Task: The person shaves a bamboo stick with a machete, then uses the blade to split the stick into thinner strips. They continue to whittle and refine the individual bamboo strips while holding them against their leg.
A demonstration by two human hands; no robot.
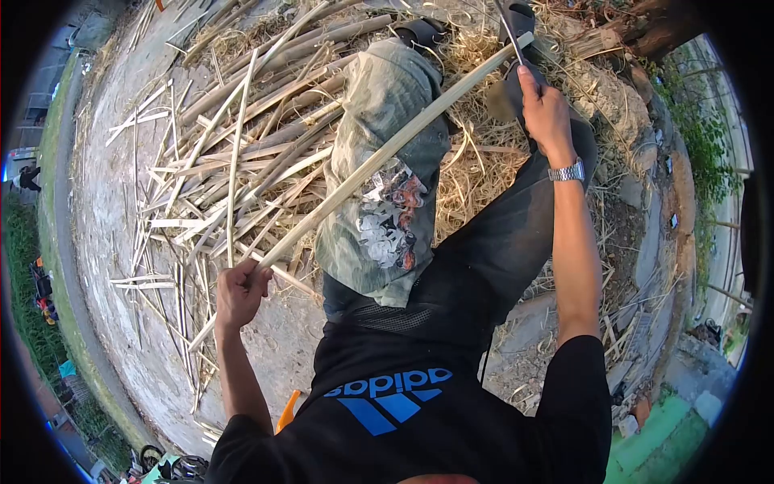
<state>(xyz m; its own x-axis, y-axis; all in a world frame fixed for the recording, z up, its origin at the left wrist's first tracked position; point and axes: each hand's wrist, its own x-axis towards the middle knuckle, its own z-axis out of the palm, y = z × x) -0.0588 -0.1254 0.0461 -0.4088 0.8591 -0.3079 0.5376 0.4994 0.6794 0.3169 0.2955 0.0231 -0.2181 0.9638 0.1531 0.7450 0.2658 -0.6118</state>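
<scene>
A long pale bamboo strip [379,158] runs diagonally across the cloth [387,97] draped over one leg. My left hand [240,292] is closed around its lower end, at the left. At the upper right, my right hand [546,113], with a metal watch on the wrist, is closed on a knife [511,31]. The blade lies against or just beside the strip's far end; exact contact is too small to tell.
Many split bamboo strips [234,161] lie piled on the ground at the left. Curly shavings [476,185] cover the ground between the legs. A wood log [653,28] and a rough stone [617,101] are at the upper right.
</scene>
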